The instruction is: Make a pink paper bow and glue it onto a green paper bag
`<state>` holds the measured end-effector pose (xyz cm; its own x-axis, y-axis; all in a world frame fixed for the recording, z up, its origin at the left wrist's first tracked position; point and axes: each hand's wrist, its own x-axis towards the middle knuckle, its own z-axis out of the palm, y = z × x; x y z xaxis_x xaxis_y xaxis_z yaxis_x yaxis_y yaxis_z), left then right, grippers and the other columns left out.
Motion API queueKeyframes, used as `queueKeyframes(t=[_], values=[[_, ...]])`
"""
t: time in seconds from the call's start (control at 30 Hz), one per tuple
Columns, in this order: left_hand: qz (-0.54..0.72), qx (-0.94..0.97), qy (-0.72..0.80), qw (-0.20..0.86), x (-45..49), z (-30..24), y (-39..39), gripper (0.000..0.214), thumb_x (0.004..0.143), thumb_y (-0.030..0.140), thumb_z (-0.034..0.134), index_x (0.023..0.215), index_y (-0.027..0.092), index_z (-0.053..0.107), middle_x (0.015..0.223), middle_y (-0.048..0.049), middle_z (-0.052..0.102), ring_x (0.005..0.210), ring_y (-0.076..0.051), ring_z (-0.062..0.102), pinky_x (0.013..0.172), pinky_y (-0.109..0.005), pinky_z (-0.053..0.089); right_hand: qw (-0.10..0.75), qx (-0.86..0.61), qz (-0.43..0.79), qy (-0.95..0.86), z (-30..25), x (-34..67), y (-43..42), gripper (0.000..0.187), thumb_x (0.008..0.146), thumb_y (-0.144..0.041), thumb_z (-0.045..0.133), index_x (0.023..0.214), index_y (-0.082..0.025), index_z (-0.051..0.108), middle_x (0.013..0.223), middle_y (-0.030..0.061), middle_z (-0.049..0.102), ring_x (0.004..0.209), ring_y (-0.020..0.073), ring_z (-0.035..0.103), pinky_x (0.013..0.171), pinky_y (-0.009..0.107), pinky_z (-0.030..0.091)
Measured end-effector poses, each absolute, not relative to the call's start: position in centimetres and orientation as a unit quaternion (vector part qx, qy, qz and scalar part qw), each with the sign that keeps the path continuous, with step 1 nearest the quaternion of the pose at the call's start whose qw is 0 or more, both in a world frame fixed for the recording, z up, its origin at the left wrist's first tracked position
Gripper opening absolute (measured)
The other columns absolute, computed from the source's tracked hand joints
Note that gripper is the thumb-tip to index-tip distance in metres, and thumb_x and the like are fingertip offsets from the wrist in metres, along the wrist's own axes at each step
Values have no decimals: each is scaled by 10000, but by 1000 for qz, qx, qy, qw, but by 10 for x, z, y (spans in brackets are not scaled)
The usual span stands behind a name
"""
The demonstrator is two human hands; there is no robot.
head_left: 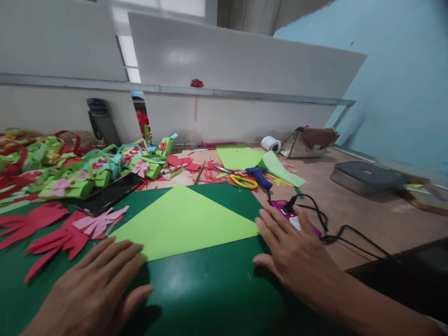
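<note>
A light green paper folded into a triangle lies on a dark green cutting mat. My left hand lies flat and open on the mat, its fingertips on the paper's left corner. My right hand rests flat and open at the paper's right corner, fingers stretched out. Just past its fingertips lies a purple device with a black cable plugged in.
Green and blue paper baskets and red paper cutouts crowd the left. A black phone, yellow-handled scissors, a blue glue gun, loose green sheets, a tape roll, a bag and a grey case lie beyond.
</note>
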<state>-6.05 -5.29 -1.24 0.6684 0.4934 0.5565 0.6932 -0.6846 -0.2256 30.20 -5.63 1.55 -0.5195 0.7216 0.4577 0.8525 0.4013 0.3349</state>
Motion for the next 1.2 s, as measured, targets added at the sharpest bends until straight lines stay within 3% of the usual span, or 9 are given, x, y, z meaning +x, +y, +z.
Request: queueKeyframes(t=[0.07,0.13,0.27,0.4,0.5,0.63,0.83,1.2], values=[[-196,-920,-307,145,-28,7,-46,296,932,416,492,1108,184,542,1026,-80,662,930,-268,581,837,-396,419,115,-420,-218,-874,21,285,-52,452,939,-465,455,1205,-123,586,1221,154,628,1165,308,505,1044,563,201],[-150,-939,-304,66,1,16,-36,298,937,374,476,1153,174,522,1022,-84,640,855,-262,568,746,-397,444,59,-386,-134,-911,24,269,-47,355,926,-282,502,1268,-188,524,1083,88,647,1007,258,562,1017,553,246],[-65,-961,-265,-49,26,11,-19,486,913,561,446,1217,186,502,1034,-91,580,833,-261,523,739,-428,444,-19,-351,-65,-934,26,257,-40,476,834,-127,524,1300,-206,469,1019,78,588,956,257,536,980,510,317],[-62,-967,-241,-48,21,7,-15,602,903,649,370,1339,238,431,1108,-87,548,894,-265,510,810,-435,406,-40,-352,-72,-932,27,267,-41,422,873,-153,474,1293,-188,468,1046,89,570,963,273,513,976,546,288],[-39,-967,-247,-46,20,12,-18,562,915,645,344,1334,285,446,1073,-71,551,868,-258,519,780,-416,397,-42,-360,-90,-928,29,276,-43,395,897,-142,436,1286,-192,474,1018,76,575,951,263,510,1015,583,194],[-14,-961,-274,-34,29,18,-20,655,869,728,297,1360,312,421,1064,-87,536,814,-280,529,709,-438,394,-41,-348,-104,-931,30,281,-43,357,892,-126,438,1235,-198,506,1012,66,574,960,247,509,1056,551,120],[18,-961,-273,-47,37,19,-14,632,896,696,255,1411,342,349,1030,-90,530,784,-265,535,683,-427,400,-40,-327,-136,-934,29,289,-38,404,886,-135,451,1281,-214,484,981,64,579,929,244,510,1020,549,171],[-89,-965,-246,34,9,17,-24,498,921,601,395,1280,280,523,1163,-90,609,844,-260,585,701,-362,423,-2,-387,-235,-892,28,327,-51,392,805,-108,548,1164,-259,583,1030,59,626,1026,255,508,972,501,237]])
